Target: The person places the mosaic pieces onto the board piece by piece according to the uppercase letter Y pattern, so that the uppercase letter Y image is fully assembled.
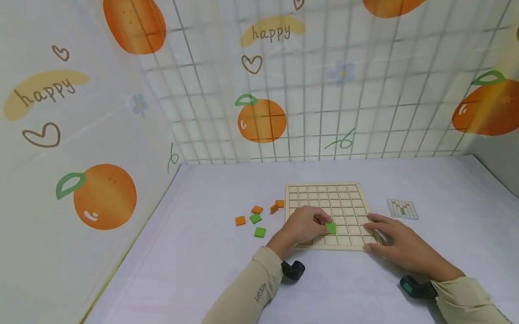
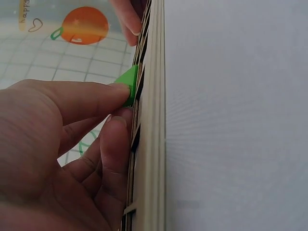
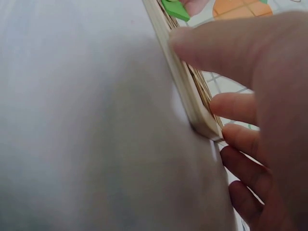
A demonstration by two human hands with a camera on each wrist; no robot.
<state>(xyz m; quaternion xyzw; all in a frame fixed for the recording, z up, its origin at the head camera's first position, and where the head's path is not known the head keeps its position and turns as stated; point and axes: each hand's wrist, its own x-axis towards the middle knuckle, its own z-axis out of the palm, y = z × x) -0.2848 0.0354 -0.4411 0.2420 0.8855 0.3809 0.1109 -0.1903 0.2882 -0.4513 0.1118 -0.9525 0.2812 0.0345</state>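
Note:
A wooden grid board (image 1: pixel 325 197) lies flat on the table, its shallow squares divided by thin strips. My left hand (image 1: pixel 303 225) reaches over the board's front half and pinches a green square tile (image 1: pixel 331 228) between thumb and fingers. Seen from the left wrist, that tile (image 2: pixel 126 81) is tilted, its lower edge right at the grid. At the board's front right corner, my right hand (image 1: pixel 398 242) rests with its fingers loosely bent. Its thumb (image 3: pixel 216 45) lies over the front rim, while the other fingers touch the right side.
Left of the board lie loose green tiles (image 1: pixel 259 232) and several orange tiles (image 1: pixel 240 220), one standing against another. A small printed pattern card (image 1: pixel 403 209) is to the right. A patterned curtain (image 1: pixel 213 110) rises behind the table (image 1: pixel 191 200).

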